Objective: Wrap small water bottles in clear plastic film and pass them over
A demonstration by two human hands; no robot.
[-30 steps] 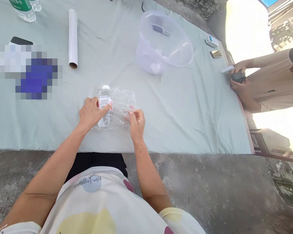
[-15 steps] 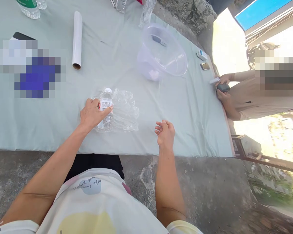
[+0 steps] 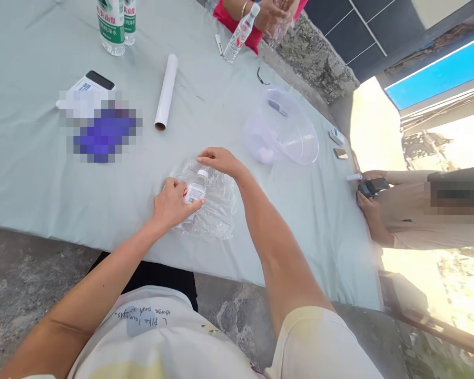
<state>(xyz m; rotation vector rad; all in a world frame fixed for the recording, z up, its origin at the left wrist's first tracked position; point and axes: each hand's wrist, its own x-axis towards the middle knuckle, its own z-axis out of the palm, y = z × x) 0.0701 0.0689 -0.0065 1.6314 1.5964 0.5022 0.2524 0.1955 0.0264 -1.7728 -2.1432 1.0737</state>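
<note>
A clear plastic bottle (image 3: 196, 193) with a white cap and a red-and-white label lies on a crumpled sheet of clear plastic film (image 3: 221, 213). My left hand (image 3: 174, 204) is wrapped round the bottle's middle from the left, thumb across the label. Beyond the cap, my right hand (image 3: 220, 159) is closed with its fingertips together at the film's far edge. The film's part under the bottle and my left hand is hidden.
A white roll (image 3: 167, 92) lies farther back. A clear basin (image 3: 280, 126) stands at the right. Water bottles (image 3: 111, 29) are at the back left. One person's hands (image 3: 274, 18) are beyond the far edge; another person's hand (image 3: 369, 202) holds a dark device at the right edge.
My right hand has moved from the table at the right, forward and left to the film's far edge. My left hand stays on the bottle. The view has shifted.
</note>
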